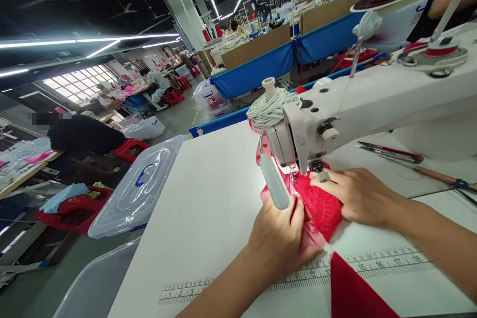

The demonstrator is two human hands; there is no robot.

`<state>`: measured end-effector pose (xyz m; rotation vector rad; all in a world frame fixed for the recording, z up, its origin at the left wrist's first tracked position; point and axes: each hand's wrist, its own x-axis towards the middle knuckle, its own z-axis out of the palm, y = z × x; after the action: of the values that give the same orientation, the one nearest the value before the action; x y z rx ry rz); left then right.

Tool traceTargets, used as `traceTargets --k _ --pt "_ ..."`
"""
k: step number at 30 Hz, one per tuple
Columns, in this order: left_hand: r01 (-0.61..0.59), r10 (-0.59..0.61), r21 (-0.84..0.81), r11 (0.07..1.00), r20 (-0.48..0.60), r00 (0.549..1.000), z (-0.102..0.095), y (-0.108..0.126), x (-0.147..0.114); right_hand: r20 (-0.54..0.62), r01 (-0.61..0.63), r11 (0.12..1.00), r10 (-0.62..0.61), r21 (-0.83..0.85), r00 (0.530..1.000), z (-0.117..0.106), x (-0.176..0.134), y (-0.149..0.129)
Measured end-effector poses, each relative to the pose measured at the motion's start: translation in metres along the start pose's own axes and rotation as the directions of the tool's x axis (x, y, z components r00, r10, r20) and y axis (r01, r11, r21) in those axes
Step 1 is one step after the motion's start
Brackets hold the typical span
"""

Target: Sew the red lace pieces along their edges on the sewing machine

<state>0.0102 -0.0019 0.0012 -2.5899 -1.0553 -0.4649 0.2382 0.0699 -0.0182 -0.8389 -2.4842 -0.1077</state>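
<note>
Red lace fabric (316, 203) with a sheer pink part lies bunched beneath the needle of a white sewing machine (376, 94). My left hand (274, 233) is closed around the near left edge of the cloth, its fingertips close to the presser foot (293, 178). On the other side, my right hand (359, 196) grips the lace's right edge, its fingers partly hidden behind the machine's tension knob. A grey lamp (274, 181) on a bent neck hangs just above my left fingers. Some of the cloth is hidden behind the machine head.
A ruler scale (223, 283) runs along the white table's front. Dark red cloth (354, 290) lies near its edge. Thread snips (391, 151) and scissors (443, 177) rest at right. A lidded plastic bin (149, 179) stands left. People sit at other tables.
</note>
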Motion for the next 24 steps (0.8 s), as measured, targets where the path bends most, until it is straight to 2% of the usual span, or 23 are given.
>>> traceTargets --k 3,5,7,8,10,12,14,16,18,21,24 --pt "-0.010 0.009 -0.022 1.000 -0.059 0.998 -0.003 0.006 0.002 -0.038 0.125 0.992 -0.124 0.018 0.992 -0.005 0.003 -0.010" --pt "0.001 -0.004 -0.029 1.000 -0.090 0.996 -0.001 0.007 0.001 -0.019 0.209 0.976 -0.208 0.066 0.978 -0.008 0.004 -0.016" --pt "-0.003 0.000 -0.031 1.000 -0.095 0.996 0.002 0.005 0.000 0.029 0.213 0.971 -0.218 0.109 0.976 -0.008 0.005 -0.019" --pt "-0.004 0.001 -0.048 0.999 -0.082 0.997 0.002 0.002 -0.001 0.059 0.192 0.974 -0.200 0.123 0.978 -0.008 0.005 -0.020" --pt "0.052 -0.055 -0.232 0.971 -0.007 0.998 0.002 -0.004 0.000 0.107 0.139 0.979 -0.156 0.148 0.982 -0.005 0.005 -0.021" --pt "0.180 -0.138 -0.479 0.859 0.122 0.983 0.000 -0.011 0.004 0.087 0.082 0.974 -0.102 0.211 0.991 0.000 0.005 -0.021" --pt "0.317 -0.209 -0.616 0.721 0.243 0.947 -0.003 -0.018 0.010 0.019 -0.016 0.943 0.010 0.331 1.000 0.007 0.006 -0.020" --pt "0.402 -0.264 -0.630 0.665 0.305 0.915 -0.006 -0.025 0.017 -0.017 -0.140 0.884 0.164 0.445 0.986 0.012 0.008 -0.017" --pt "0.480 -0.298 -0.646 0.593 0.378 0.877 -0.009 -0.030 0.024 -0.017 -0.223 0.848 0.263 0.482 0.965 0.015 0.012 -0.014" --pt "0.552 -0.312 -0.663 0.506 0.455 0.834 -0.014 -0.036 0.031 -0.010 -0.277 0.823 0.324 0.496 0.946 0.015 0.015 -0.010" --pt "0.571 -0.324 -0.675 0.468 0.470 0.821 -0.012 -0.036 0.036 -0.038 -0.267 0.828 0.327 0.493 0.944 0.015 0.015 -0.010"
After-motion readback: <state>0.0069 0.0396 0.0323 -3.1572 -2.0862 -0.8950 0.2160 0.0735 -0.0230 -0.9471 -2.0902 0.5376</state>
